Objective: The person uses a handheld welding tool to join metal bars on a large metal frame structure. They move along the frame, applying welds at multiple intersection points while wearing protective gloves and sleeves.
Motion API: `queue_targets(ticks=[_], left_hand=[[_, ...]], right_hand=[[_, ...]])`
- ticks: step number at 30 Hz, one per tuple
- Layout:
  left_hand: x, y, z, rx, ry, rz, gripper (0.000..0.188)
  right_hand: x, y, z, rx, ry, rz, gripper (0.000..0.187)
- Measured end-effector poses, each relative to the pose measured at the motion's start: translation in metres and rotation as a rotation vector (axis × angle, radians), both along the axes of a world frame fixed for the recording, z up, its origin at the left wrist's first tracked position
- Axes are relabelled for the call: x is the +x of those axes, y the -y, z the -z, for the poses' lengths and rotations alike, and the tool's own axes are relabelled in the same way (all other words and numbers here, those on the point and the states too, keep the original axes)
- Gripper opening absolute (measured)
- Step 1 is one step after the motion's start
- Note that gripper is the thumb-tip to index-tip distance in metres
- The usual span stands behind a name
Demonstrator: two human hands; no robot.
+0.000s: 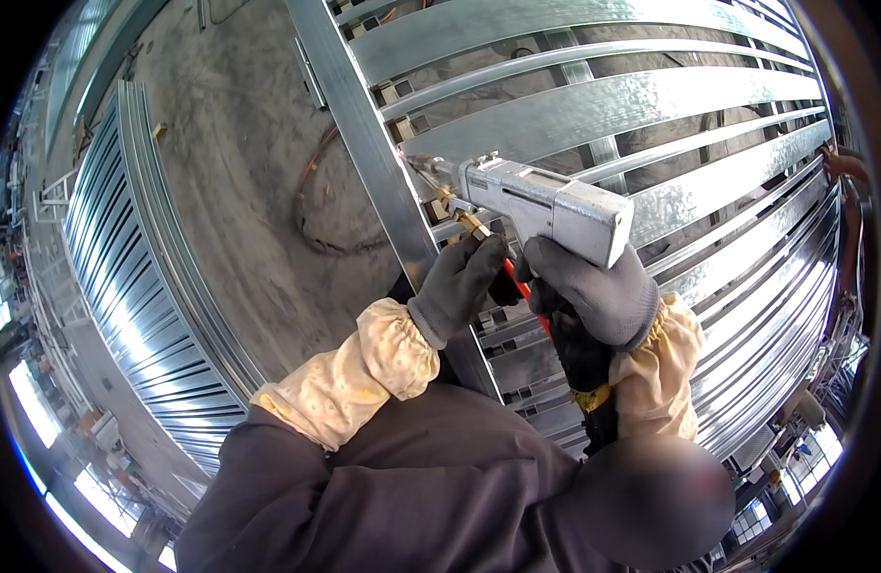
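While the gloved right hand (593, 291) is wrapped tight round the grip of a silver handheld welding gun (541, 205), the gloved left hand (460, 282) curls closed under its brass fitting; the nozzle tip touches a long galvanised steel rail (364, 134) crossing a frame of metal slats (651, 95).

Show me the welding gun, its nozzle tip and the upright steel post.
welding gun (555, 205), head view, on its silver body.
nozzle tip (414, 162), head view, at the pointed end.
steel post (364, 124), head view, on its bare face.

Dark grey knit gloves on left hand (457, 284) and right hand (593, 291), cream elasticated oversleeves, grey-brown jacket sleeves
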State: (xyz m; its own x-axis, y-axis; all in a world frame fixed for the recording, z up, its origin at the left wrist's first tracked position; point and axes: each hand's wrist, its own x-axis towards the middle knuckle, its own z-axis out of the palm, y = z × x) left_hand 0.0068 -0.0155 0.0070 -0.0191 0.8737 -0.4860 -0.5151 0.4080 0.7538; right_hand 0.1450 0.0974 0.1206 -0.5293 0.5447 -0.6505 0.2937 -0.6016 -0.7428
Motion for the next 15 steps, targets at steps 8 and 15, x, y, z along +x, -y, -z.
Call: queue_targets(ticks=[8, 15], left_hand=[[-0.004, -0.002, 0.012, -0.016, 0.035, 0.128, 0.035], [-0.003, -0.006, 0.012, -0.113, 0.026, 0.165, 0.037]], right_hand=[[0.009, -0.004, 0.012, -0.076, -0.097, 0.062, 0.038], [0.012, -0.001, 0.001, -0.058, -0.027, 0.145, 0.036]])
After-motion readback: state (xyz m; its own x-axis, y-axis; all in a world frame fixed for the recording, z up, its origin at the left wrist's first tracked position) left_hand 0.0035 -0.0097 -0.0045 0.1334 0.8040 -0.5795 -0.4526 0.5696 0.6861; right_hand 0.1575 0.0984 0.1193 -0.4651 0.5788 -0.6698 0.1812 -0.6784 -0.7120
